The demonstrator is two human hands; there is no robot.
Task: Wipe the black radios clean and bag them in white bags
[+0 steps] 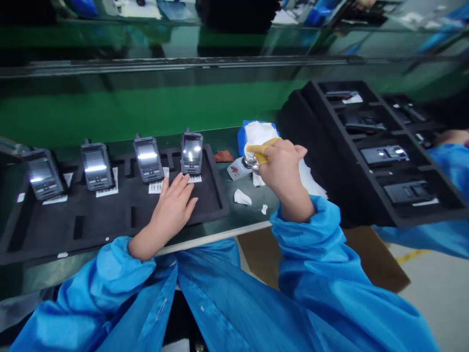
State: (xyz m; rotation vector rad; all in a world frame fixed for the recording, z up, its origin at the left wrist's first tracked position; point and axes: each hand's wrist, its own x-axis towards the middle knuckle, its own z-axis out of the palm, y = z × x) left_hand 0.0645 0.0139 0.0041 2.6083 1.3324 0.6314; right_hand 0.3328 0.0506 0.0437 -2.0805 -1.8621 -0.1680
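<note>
My left hand [172, 210] lies with fingers stretched out at the lower end of a handheld device [192, 153], which looks like a two-way radio with a screen and keys. Its fingertips are over or beside a printed white label [195, 179] under that device; whether they touch it, I cannot tell. In my right hand [284, 168] is a folded yellow cloth [262, 150], pinched and pressed at the metal top of a small white bottle [238, 169]. More such devices [95, 166] stand in a row on the black foam tray [146, 215], each with a label.
Behind the bottle sits a blue box [242, 139] with white wipes [260, 132]. White scraps [242, 197] and a reddish-brown piece [223, 156] lie on the bench. At right, stacked black foam trays [361, 171] hold more devices. Another person's hand [452, 138] is beyond them.
</note>
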